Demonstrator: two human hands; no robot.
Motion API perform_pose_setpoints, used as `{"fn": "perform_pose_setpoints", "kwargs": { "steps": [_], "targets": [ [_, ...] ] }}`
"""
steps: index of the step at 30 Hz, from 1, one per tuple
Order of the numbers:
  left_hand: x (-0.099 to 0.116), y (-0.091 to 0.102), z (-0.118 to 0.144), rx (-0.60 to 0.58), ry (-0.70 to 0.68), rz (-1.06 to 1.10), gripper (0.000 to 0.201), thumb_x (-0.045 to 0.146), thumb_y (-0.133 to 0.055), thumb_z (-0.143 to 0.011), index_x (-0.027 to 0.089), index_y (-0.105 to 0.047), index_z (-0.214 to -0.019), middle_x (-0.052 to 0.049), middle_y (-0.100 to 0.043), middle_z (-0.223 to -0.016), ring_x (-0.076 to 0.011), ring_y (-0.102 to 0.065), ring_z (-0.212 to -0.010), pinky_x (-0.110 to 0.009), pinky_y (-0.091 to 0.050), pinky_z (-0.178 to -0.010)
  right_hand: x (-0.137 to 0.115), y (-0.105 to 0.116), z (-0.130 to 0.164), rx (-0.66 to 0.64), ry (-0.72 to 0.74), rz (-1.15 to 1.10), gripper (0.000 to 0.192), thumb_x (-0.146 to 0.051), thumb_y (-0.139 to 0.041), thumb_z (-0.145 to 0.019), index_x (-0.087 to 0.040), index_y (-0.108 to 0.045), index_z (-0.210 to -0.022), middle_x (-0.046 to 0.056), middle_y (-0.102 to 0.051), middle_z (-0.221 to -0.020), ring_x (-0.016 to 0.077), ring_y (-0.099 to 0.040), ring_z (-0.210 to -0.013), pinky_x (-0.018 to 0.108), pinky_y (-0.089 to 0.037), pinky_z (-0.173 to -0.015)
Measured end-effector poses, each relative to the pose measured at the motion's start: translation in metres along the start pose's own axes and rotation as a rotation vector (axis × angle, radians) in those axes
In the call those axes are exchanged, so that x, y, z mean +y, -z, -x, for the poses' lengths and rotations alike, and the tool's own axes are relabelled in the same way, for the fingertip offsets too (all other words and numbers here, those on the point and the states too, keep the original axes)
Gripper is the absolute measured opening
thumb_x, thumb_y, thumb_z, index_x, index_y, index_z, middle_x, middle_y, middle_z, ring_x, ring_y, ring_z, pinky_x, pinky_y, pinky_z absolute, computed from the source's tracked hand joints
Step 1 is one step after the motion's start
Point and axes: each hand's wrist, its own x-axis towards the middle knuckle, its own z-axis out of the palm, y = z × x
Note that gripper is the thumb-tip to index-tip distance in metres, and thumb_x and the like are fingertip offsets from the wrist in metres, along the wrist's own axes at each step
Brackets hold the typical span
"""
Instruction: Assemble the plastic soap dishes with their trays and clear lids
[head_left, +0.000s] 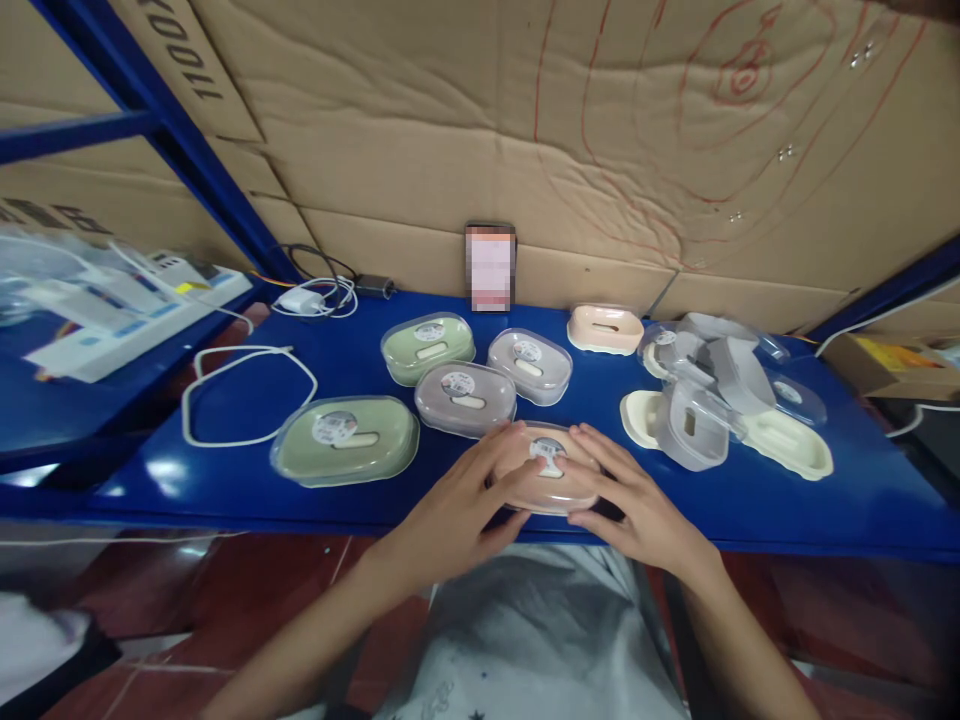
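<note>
Glossy blue tabletop [225, 480] | left hand [469, 498], right hand [641, 508]: fingers cupping oval, clear-lidded box [553, 494]

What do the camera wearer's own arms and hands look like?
All bare: no gloves, rings or watch show on the left hand or right hand, and no sleeves on the forearms. Pale grey clothing with small dark marks shows between them.

Low and oblong with rounded ends: a peach-pink box [551, 492], covered by a glossy, see-through lid [559, 508]. Marked on top with a round, pale sticker [550, 450] bearing dark print; just below that, a short whitish bar [553, 474], partly hidden. Resting level, top side up, lengthwise along the near edge of a blue table [225, 490], close to that edge. Held from both sides.
</note>
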Motion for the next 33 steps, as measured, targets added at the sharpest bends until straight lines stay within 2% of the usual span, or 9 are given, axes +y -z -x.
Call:
{"fn": "perform_pose_setpoints", "kwargs": {
  "steps": [3, 8, 15, 17, 20, 23, 26, 30, 33],
  "targets": [
    [-0.002, -0.002, 0.001, -0.025, 0.025, -0.006, 0.071, 0.035, -0.067, -0.105, 0.024, -0.035, -0.167, -0.019, -0.027, -0.177, -0.037, -0.031, -0.164, -0.059, -0.047, -0.124, -0.002, 0.001, 0.0, 0.003, 0.033, 0.018, 0.066, -0.035, -0.064, -0.105, -0.034, -0.041, -0.167, 0.005, -0.031, -0.178, 0.032, -0.024, -0.166, 0.06, -0.042, -0.127],
    [-0.006, -0.006, 0.004, 0.021, 0.01, -0.03, 0.074, 0.041, -0.065, -0.105, 0.026, -0.031, -0.169, -0.017, -0.035, -0.175, -0.0335, -0.035, -0.163, -0.056, -0.051, -0.121, -0.008, -0.004, 0.0, 0.019, 0.092, 0.073, 0.066, -0.028, -0.06, -0.106, -0.032, -0.038, -0.168, 0.005, -0.031, -0.178, 0.0331, -0.019, -0.168, 0.061, -0.042, -0.127],
    [-0.002, -0.004, 0.002, 0.046, -0.016, -0.091, 0.062, 0.041, -0.063, -0.107, 0.026, -0.042, -0.163, -0.016, -0.043, -0.169, -0.034, -0.041, -0.16, -0.055, -0.055, -0.118, -0.005, 0.006, -0.001, -0.004, 0.17, 0.12, 0.068, -0.044, -0.06, -0.107, -0.03, -0.036, -0.169, 0.008, -0.036, -0.175, 0.0321, -0.027, -0.165, 0.057, -0.045, -0.126],
    [0.001, -0.002, 0.004, 0.062, -0.005, -0.12, 0.058, 0.04, -0.064, -0.107, 0.024, -0.047, -0.159, -0.018, -0.046, -0.167, -0.0355, -0.045, -0.157, -0.056, -0.057, -0.116, 0.011, 0.025, -0.012, -0.003, 0.15, 0.116, 0.061, -0.042, -0.053, -0.111, -0.03, -0.038, -0.168, 0.009, -0.049, -0.168, 0.0289, -0.043, -0.158, 0.055, -0.046, -0.125],
    [0.005, 0.005, 0.011, 0.079, -0.004, -0.165, 0.051, 0.037, -0.068, -0.103, 0.023, -0.055, -0.151, -0.019, -0.051, -0.16, -0.0381, -0.052, -0.149, -0.058, -0.059, -0.111, 0.053, 0.061, -0.044, 0.074, -0.041, 0.253, 0.048, -0.034, -0.048, -0.112, -0.027, -0.049, -0.16, 0.01, -0.066, -0.151, 0.0277, -0.062, -0.141, 0.052, -0.049, -0.119],
    [0.006, 0.015, 0.022, 0.106, 0.016, -0.223, 0.049, 0.032, -0.07, -0.1, 0.024, -0.059, -0.147, -0.018, -0.059, -0.15, -0.0382, -0.059, -0.137, -0.061, -0.058, -0.108, 0.104, 0.086, -0.086, -0.048, -0.221, 0.507, 0.049, -0.036, -0.052, -0.11, -0.019, -0.054, -0.156, 0.018, -0.063, -0.153, 0.0358, -0.061, -0.139, 0.054, -0.048, -0.114],
    [0.003, 0.023, 0.034, 0.167, 0.062, -0.293, 0.047, 0.028, -0.069, -0.1, 0.022, -0.059, -0.146, -0.018, -0.061, -0.145, -0.0373, -0.06, -0.134, -0.059, -0.056, -0.108, 0.139, 0.096, -0.12, -0.102, -0.276, 0.577, 0.047, -0.034, -0.058, -0.107, -0.015, -0.06, -0.15, 0.023, -0.057, -0.157, 0.0387, -0.062, -0.135, 0.051, -0.048, -0.109],
    [-0.004, 0.025, 0.043, 0.196, 0.097, -0.371, 0.049, 0.028, -0.068, -0.101, 0.02, -0.057, -0.148, -0.019, -0.061, -0.146, -0.0389, -0.059, -0.136, -0.056, -0.055, -0.108, 0.149, 0.095, -0.135, -0.144, -0.282, 0.597, 0.03, -0.035, -0.061, -0.107, -0.018, -0.077, -0.125, 0.017, -0.073, -0.134, 0.0337, -0.07, -0.119, 0.046, -0.049, -0.102],
    [-0.008, 0.021, 0.043, 0.197, 0.115, -0.385, 0.054, 0.026, -0.068, -0.101, 0.019, -0.053, -0.152, -0.019, -0.06, -0.148, -0.0394, -0.058, -0.138, -0.055, -0.054, -0.108, 0.145, 0.09, -0.13, -0.179, -0.26, 0.606, 0.035, -0.035, -0.059, -0.108, -0.02, -0.072, -0.137, 0.015, -0.073, -0.134, 0.0313, -0.069, -0.122, 0.042, -0.047, -0.101]
  ]
}}
